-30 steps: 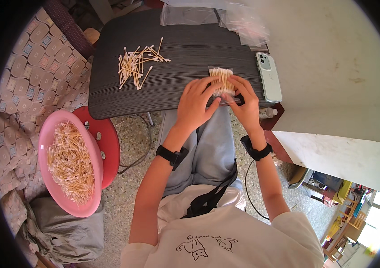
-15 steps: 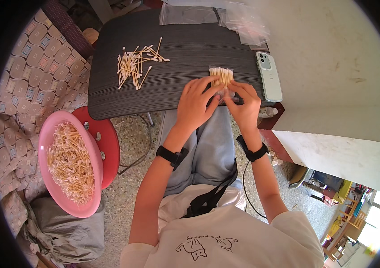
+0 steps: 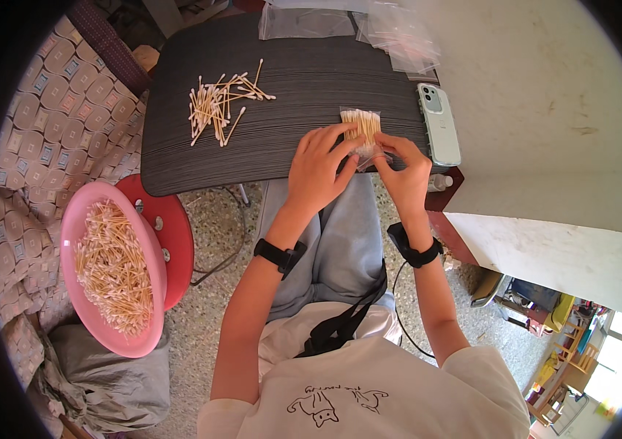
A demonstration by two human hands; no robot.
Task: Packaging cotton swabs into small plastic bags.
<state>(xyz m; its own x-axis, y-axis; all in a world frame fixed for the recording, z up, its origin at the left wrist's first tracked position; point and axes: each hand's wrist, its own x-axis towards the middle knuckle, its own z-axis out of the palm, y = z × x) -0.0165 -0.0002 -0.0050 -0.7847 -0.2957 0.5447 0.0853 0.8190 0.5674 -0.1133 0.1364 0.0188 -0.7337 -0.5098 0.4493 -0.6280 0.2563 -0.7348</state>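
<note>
A small clear plastic bag packed with cotton swabs [image 3: 363,122] lies at the near edge of the dark table, its swabs side by side with white tips toward the far side. My left hand [image 3: 322,162] grips the bag's left side, fingers laid over the swabs and thumb near the bag's near end. From the right, my right hand [image 3: 404,167] pinches the bag's lower right part between thumb and fingers. Both hands partly cover the bag, so whether its near end is sealed cannot be made out. A loose pile of cotton swabs [image 3: 212,110] lies farther left on the table.
Empty clear bags [image 3: 402,36] lie at the table's far right corner, with another clear bag [image 3: 303,23] along the far edge. A phone [image 3: 439,124] rests at the right edge by the wall. A pink basin [image 3: 71,252] full of swabs sits on a red stool [image 3: 183,252].
My right hand has shifted slightly to the right at the bag's near end, with its fingers a little differently placed. My left hand keeps its hold.
</note>
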